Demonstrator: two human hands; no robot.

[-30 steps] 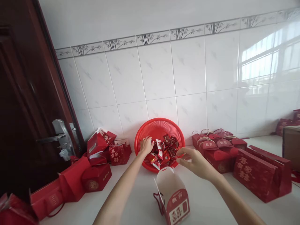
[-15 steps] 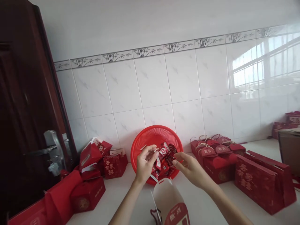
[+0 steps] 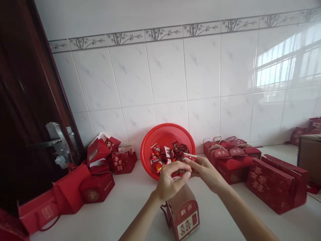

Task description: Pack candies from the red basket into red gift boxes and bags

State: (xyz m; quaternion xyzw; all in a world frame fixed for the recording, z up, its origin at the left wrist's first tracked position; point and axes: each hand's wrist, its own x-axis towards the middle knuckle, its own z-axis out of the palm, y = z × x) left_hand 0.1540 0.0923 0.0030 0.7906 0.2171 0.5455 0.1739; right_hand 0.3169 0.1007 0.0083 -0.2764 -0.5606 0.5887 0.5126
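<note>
My right hand (image 3: 205, 172) pinches a red-and-white wrapped candy (image 3: 190, 156) above the front right of a red plastic basket (image 3: 147, 137). Against its fingers, my left hand (image 3: 170, 180) is curled closed; whatever lies between its fingertips is hidden. Both hands hover over an open red gift box (image 3: 185, 214) with a pale inside, standing upright on the white surface. A dark red cord hangs at the box's left side. Loose wrapped candies (image 3: 156, 160) lie in the basket behind, partly covered by my hands.
On the left, several red gift boxes and bags (image 3: 97, 187) crowd near a dark door (image 3: 20, 100) with a metal handle (image 3: 56, 144). Corded red boxes (image 3: 233, 167) and a wide red bag (image 3: 273, 187) stand right. A tiled wall (image 3: 170, 80) closes the back.
My hands have come together and moved from over the candies toward me, above the open box. The right hand now holds a candy. The view has shifted down, showing more of the box.
</note>
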